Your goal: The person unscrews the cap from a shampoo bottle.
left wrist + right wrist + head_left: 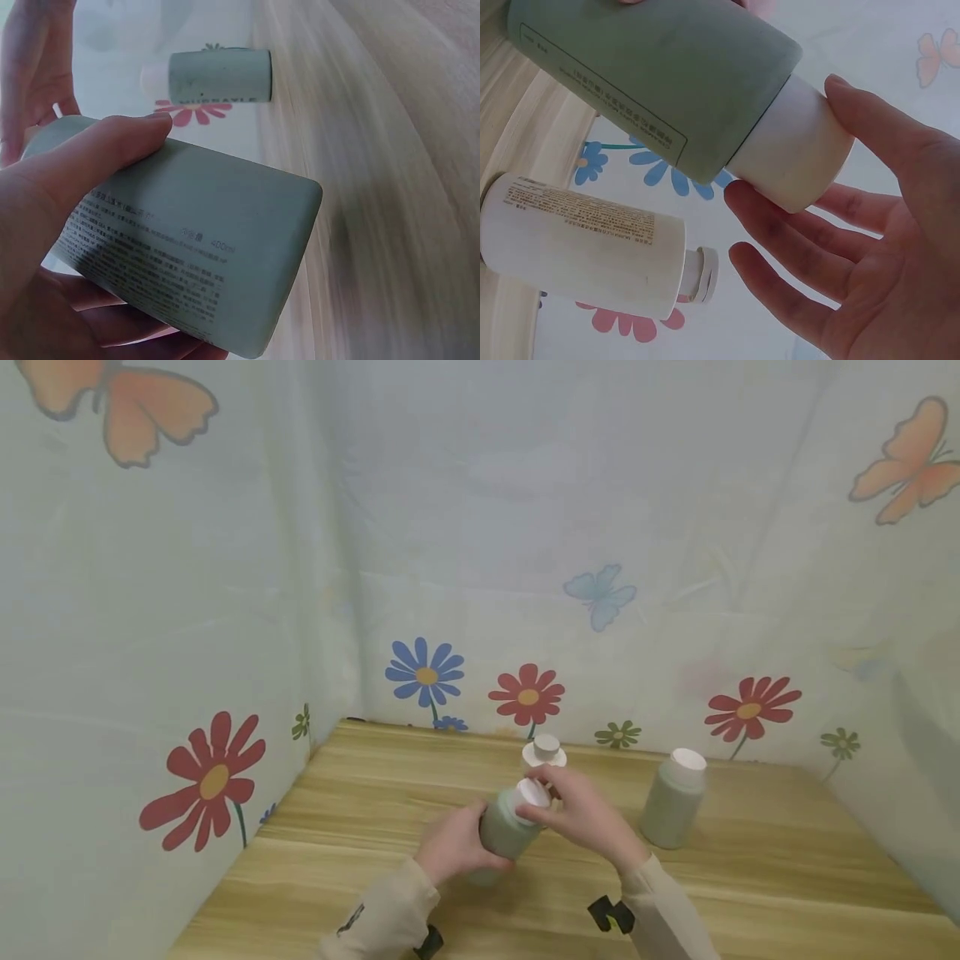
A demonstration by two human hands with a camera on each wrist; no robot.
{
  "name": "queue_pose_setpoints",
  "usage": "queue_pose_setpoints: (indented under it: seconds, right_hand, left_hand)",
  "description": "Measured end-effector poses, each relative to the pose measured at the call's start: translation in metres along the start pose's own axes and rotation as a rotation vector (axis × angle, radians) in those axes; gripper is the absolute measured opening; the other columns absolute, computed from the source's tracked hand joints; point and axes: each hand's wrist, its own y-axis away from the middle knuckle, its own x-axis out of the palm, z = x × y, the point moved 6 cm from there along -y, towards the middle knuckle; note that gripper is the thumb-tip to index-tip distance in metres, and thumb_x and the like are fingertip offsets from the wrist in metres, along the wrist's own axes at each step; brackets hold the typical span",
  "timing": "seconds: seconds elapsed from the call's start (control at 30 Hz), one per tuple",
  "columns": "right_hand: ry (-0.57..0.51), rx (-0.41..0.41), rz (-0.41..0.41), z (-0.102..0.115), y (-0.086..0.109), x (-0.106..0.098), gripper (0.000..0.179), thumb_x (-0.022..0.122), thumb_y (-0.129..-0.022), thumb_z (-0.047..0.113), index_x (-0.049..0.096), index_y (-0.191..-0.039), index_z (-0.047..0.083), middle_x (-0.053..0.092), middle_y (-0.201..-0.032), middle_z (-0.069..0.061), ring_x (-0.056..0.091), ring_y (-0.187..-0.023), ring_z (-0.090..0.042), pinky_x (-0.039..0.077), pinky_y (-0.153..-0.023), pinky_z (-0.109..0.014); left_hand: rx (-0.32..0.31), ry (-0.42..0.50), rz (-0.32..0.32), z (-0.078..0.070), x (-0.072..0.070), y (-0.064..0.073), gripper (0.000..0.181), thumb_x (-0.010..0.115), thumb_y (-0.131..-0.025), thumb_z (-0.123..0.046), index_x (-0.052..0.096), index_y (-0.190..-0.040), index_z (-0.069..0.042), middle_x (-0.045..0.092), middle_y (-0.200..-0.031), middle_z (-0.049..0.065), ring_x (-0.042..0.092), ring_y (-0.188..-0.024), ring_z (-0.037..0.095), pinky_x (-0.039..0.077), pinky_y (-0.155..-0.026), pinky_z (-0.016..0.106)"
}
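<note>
A sage-green bottle (504, 828) with a white cap (795, 146) leans to the right above the table, printed with small text on its side. My left hand (459, 843) grips the bottle's body, thumb on one face and fingers on the other. With thumb and fingertips, my right hand (585, 814) pinches the white cap at the top. Just behind the hands stands a white bottle (585, 244) with a narrow grey-white cap, partly hidden in the head view. Another green bottle (673, 800) with a white cap stands upright to the right of my right hand.
The wood-grain table (360, 785) reaches back to a pale curtain (480, 527) printed with flowers and butterflies, which also rises along the left and right sides. Dark straps (611, 916) sit at both wrists, over beige sleeves.
</note>
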Motion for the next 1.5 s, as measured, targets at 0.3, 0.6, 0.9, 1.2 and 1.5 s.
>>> queue_pose_setpoints:
  seconds: [0.3,0.6,0.9,1.2,1.5]
  right_hand:
    - [0.012,-0.074,-0.049,-0.002,0.009,-0.003,0.035,0.075,-0.083,0.026,0.065,-0.113,0.011,0.070,-0.104,0.000,0.063,-0.088,-0.012,0.052,-0.076,-0.025]
    - [0.054,-0.163,-0.061,-0.003,0.012,-0.002,0.033,0.075,-0.083,0.026,0.064,-0.111,0.012,0.069,-0.101,0.003,0.063,-0.088,-0.010,0.052,-0.077,-0.027]
    - [-0.013,-0.314,0.016,-0.002,0.016,-0.004,0.044,0.079,-0.078,0.013,0.062,-0.119,0.009,0.067,-0.118,-0.003,0.063,-0.110,-0.021,0.052,-0.092,-0.039]
    - [-0.069,-0.152,0.053,-0.008,0.016,-0.008,0.061,0.073,-0.086,0.031,0.048,-0.140,0.015,0.064,-0.122,-0.001,0.061,-0.107,-0.018,0.051,-0.090,-0.037]
    - [0.027,-0.089,-0.028,-0.011,0.014,-0.012,0.036,0.076,-0.081,0.038,0.063,-0.109,0.019,0.067,-0.095,0.011,0.059,-0.082,-0.006,0.048,-0.070,-0.020]
  left_hand:
    - [0.015,-0.008,0.010,-0.005,0.006,0.000,0.070,0.088,-0.058,-0.042,0.060,-0.114,-0.011,0.071,-0.099,0.005,0.066,-0.082,0.017,0.051,-0.071,0.035]
    - [0.030,-0.030,0.006,-0.005,0.008,-0.001,0.068,0.088,-0.059,-0.041,0.060,-0.113,-0.011,0.071,-0.097,0.005,0.065,-0.080,0.016,0.051,-0.068,0.033]
    - [0.063,-0.026,0.025,-0.005,0.009,-0.001,0.064,0.089,-0.058,-0.038,0.060,-0.109,-0.013,0.070,-0.096,0.003,0.064,-0.079,0.015,0.050,-0.069,0.032]
    - [0.044,-0.027,0.033,-0.006,0.009,-0.001,0.066,0.090,-0.057,-0.039,0.061,-0.110,-0.013,0.070,-0.095,0.003,0.063,-0.079,0.016,0.050,-0.068,0.033]
    - [0.036,-0.014,0.035,-0.004,0.009,-0.004,0.067,0.090,-0.057,-0.038,0.061,-0.112,-0.014,0.071,-0.097,0.003,0.064,-0.082,0.017,0.051,-0.071,0.036]
